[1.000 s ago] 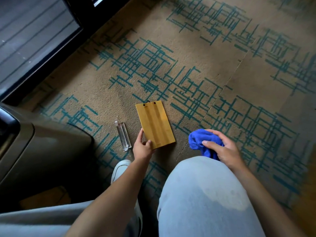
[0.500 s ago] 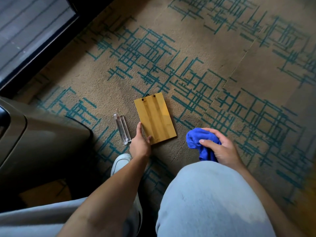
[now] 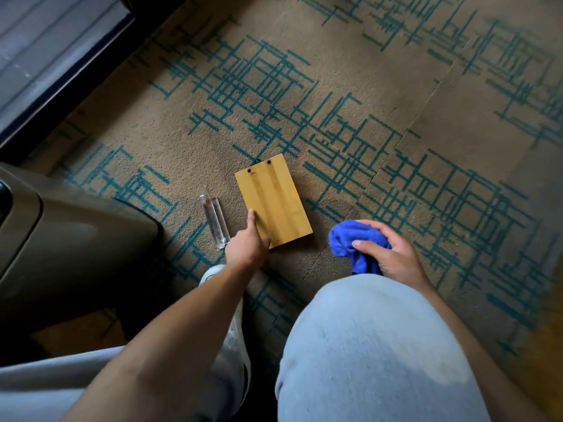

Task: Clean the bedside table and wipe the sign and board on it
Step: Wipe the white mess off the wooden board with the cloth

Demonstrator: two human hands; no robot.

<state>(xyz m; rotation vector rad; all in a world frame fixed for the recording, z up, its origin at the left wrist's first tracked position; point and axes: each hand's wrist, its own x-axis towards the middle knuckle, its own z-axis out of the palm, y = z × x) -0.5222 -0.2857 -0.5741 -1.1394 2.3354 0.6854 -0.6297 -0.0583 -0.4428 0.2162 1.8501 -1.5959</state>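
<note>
Head view: my left hand (image 3: 248, 245) has slid further onto the bamboo board (image 3: 272, 202) on the carpet (image 3: 396, 117), forefinger now stretched flat along its left edge. My right hand (image 3: 391, 254) still clutches the blue cloth (image 3: 353, 239), clear of the board; the clear acrylic sign (image 3: 216, 220) lies unmoved just left.

Open carpet (image 3: 350, 71) lies beyond and right of the wooden board (image 3: 274, 202); the clear acrylic sign (image 3: 215, 220) and a dark brown furniture piece (image 3: 76, 239) crowd its left
</note>
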